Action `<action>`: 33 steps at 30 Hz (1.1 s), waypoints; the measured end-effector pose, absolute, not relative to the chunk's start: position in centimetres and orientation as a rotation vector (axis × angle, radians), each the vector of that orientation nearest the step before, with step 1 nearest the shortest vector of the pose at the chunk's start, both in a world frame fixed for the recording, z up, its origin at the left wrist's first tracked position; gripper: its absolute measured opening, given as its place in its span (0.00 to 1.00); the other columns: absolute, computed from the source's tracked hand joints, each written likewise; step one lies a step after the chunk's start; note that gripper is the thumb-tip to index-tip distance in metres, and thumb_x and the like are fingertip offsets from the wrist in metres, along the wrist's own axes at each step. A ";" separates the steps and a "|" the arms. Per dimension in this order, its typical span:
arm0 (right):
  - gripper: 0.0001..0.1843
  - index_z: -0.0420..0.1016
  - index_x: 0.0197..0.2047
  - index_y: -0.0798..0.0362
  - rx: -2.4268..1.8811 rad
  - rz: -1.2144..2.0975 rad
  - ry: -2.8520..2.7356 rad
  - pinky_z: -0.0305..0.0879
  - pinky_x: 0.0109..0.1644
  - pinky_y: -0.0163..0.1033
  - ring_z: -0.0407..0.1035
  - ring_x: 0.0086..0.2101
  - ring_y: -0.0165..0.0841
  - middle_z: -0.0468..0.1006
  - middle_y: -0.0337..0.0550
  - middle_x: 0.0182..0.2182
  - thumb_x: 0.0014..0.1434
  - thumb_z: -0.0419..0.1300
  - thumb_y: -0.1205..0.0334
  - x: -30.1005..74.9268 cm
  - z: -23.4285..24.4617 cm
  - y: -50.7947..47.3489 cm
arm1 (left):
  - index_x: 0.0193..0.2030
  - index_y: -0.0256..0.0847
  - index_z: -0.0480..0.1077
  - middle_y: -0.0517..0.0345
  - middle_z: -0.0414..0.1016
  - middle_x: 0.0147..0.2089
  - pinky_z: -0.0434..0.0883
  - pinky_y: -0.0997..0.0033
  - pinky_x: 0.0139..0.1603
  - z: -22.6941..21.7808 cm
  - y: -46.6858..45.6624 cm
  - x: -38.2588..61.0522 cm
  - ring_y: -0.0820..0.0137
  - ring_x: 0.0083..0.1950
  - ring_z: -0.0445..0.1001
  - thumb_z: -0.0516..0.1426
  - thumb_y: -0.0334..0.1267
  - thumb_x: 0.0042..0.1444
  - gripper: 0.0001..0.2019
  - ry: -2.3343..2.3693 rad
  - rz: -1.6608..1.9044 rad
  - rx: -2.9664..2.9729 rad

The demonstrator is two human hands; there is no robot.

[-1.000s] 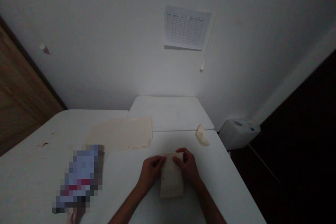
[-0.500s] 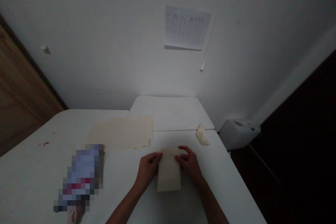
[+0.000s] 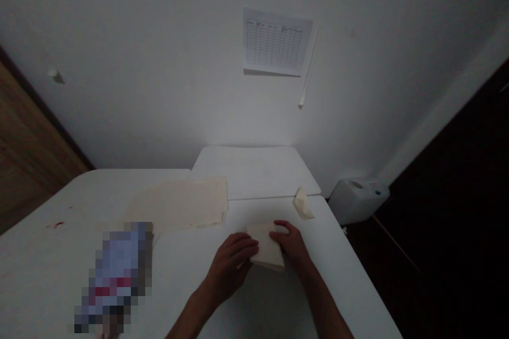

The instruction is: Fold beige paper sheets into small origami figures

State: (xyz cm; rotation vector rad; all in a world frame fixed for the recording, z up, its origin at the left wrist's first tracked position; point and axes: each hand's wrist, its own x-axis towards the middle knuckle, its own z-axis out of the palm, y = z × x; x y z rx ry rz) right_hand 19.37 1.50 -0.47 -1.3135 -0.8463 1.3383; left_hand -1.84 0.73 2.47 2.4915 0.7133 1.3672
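A small cream folded paper lies on the white table in front of me. My left hand rests on its left side with the fingers laid over the paper's edge. My right hand holds the right edge, fingers curled on the top corner. The paper looks shorter and thicker than a flat sheet, with its near edge lifted a little off the table.
A stack of cream sheets lies to the back left. A small folded paper piece sits at the back right near the table edge. A blurred-out object lies at left. A white container stands on the floor at right.
The paper was a longer strip held between both hands; now it is shorter, folded over. My left hand has moved onto it from the left. The view shifted slightly.
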 end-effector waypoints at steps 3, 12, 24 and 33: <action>0.29 0.72 0.44 0.57 -1.415 1.262 -1.013 0.64 0.23 0.36 0.69 0.21 0.34 0.77 0.42 0.23 0.44 0.68 0.47 19.5 0.4 1.3 | 0.40 0.43 0.75 0.55 0.79 0.36 0.73 0.69 0.41 3.9 0.6 -1.3 0.67 0.39 0.75 0.57 0.32 0.57 0.06 0.838 1.348 2.258; 0.25 0.68 0.51 0.52 -0.962 1.161 -1.172 0.69 0.38 0.38 0.72 0.35 0.35 0.77 0.43 0.35 0.55 0.62 0.46 18.0 4.3 0.1 | 0.19 0.40 0.63 0.65 0.62 0.16 0.58 0.79 0.15 5.4 1.2 -0.3 0.77 0.16 0.60 0.58 0.56 0.49 0.22 1.254 1.051 1.434; 0.18 0.70 0.42 0.51 -1.199 1.030 -1.265 0.57 0.24 0.32 0.60 0.23 0.28 0.67 0.33 0.23 0.50 0.65 0.53 17.5 3.0 0.0 | 0.33 0.36 0.77 0.62 0.68 0.18 0.57 0.78 0.12 4.3 0.5 -0.2 0.76 0.15 0.59 0.60 0.58 0.46 0.23 1.338 1.078 1.327; 0.18 0.69 0.42 0.51 -1.187 1.068 -1.271 0.59 0.26 0.33 0.62 0.25 0.29 0.70 0.34 0.25 0.50 0.66 0.54 17.6 3.1 -0.2 | 0.31 0.37 0.78 0.61 0.70 0.17 0.58 0.78 0.11 4.2 0.4 -0.1 0.74 0.15 0.63 0.60 0.57 0.46 0.21 1.363 1.099 1.340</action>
